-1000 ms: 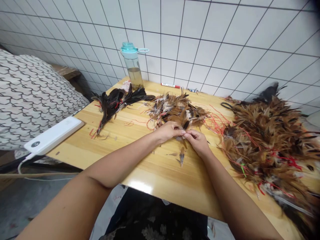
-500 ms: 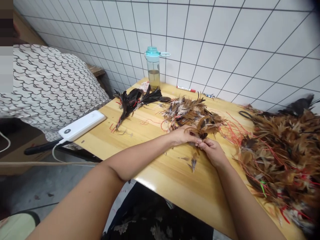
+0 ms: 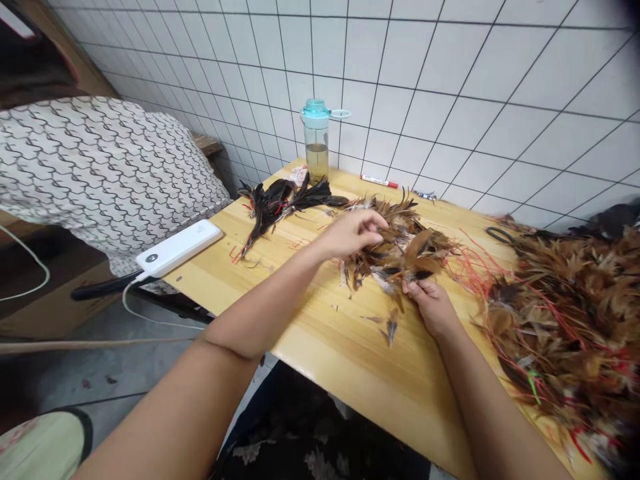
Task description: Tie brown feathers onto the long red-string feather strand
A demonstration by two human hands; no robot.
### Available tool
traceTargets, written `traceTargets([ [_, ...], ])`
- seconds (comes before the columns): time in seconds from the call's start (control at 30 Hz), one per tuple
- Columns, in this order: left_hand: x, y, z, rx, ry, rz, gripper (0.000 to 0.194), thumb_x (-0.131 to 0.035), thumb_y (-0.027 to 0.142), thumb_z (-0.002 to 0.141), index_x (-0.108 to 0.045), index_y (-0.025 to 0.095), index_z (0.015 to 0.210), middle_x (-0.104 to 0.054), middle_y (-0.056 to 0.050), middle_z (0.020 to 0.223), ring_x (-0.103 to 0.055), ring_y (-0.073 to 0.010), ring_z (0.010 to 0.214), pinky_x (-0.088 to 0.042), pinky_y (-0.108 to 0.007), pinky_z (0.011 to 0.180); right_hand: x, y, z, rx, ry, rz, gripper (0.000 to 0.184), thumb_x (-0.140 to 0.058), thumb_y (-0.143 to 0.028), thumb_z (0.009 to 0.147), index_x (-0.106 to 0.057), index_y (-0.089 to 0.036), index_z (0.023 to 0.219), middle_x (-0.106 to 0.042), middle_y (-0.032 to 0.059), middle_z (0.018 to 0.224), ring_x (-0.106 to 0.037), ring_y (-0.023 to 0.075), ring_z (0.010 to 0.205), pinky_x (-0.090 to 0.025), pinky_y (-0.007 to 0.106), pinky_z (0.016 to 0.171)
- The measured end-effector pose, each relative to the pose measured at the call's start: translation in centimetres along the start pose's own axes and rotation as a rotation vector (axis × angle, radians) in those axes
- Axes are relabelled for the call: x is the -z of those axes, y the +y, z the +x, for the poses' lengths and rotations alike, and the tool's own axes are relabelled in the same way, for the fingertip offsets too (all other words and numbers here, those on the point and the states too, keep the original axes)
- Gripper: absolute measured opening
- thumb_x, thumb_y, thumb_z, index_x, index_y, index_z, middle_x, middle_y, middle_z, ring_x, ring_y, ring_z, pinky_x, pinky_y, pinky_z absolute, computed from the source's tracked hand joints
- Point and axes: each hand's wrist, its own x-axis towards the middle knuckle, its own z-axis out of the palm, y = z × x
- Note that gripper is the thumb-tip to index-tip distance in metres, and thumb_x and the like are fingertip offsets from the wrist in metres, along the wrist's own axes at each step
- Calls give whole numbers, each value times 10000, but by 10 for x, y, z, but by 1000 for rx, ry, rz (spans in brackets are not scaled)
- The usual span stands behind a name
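My right hand (image 3: 427, 303) pinches the base of a small bunch of brown feathers (image 3: 417, 257) between thumb and fingers, just above the wooden table. Over the left part of the brown feather pile (image 3: 400, 217) hovers my left hand (image 3: 355, 233), its fingers loosely bent and the thumb apart from them. I see nothing held in it. A loose dark feather (image 3: 391, 330) lies on the table in front of my hands. Red strings (image 3: 473, 267) trail from the pile toward the right.
Black feathers (image 3: 280, 200) lie at the back left near a water bottle (image 3: 317, 143). A red-and-white marker (image 3: 379, 181) rests by the tiled wall. Large brown feather bundles (image 3: 575, 300) cover the right side. A white power bank (image 3: 180, 248) sits at the left edge, beside a person in patterned cloth (image 3: 110, 173).
My left hand has come away from my right hand, moving up and left over the pile. My right hand keeps its pinch on the feathers. The view has shifted slightly.
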Motion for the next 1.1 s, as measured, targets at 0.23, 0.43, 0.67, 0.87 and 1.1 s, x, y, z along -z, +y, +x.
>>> traceTargets([
  [0.23, 96, -21, -43, 297, 196, 850, 207, -642, 301, 803, -700, 156, 938, -633, -87, 973, -586, -204, 886, -432, -314, 837, 1, 3, 3, 26, 31, -25, 403, -665, -608, 714, -620, -215, 635, -626, 35, 687, -566, 195, 709, -450, 343, 729],
  [0.43, 95, -73, -66, 404, 57, 931, 259, -649, 324, 763, -706, 164, 960, -653, -110, 1025, -607, -237, 950, -447, -301, 835, 1, 0, 3, 59, 80, -61, 418, -643, -608, 731, -629, -206, 615, -594, 37, 706, -553, 203, 754, -423, 348, 776],
  [0.67, 94, -67, -56, 306, 125, 945, 202, -479, 196, 841, -676, 159, 862, -692, -106, 957, -602, -228, 931, -425, -320, 854, 2, 0, 2, 54, 32, 21, 398, -640, -590, 752, -619, -211, 634, -588, 19, 687, -528, 176, 693, -411, 319, 719],
  [0.87, 93, -74, -63, 379, 52, 969, 221, -670, 348, 739, -678, 179, 880, -689, -108, 996, -593, -262, 944, -419, -321, 823, 2, 3, 3, 38, 16, 140, 412, -649, -597, 747, -592, -204, 635, -534, 0, 644, -455, 139, 619, -365, 288, 631],
  [1.1, 79, -53, -52, 135, 143, 803, 137, -550, 257, 831, -640, 172, 773, -692, -62, 879, -610, -202, 860, -427, -301, 786, 1, 5, 3, 70, 0, 170, 429, -631, -601, 766, -569, -197, 634, -516, -1, 633, -435, 134, 618, -367, 284, 632],
])
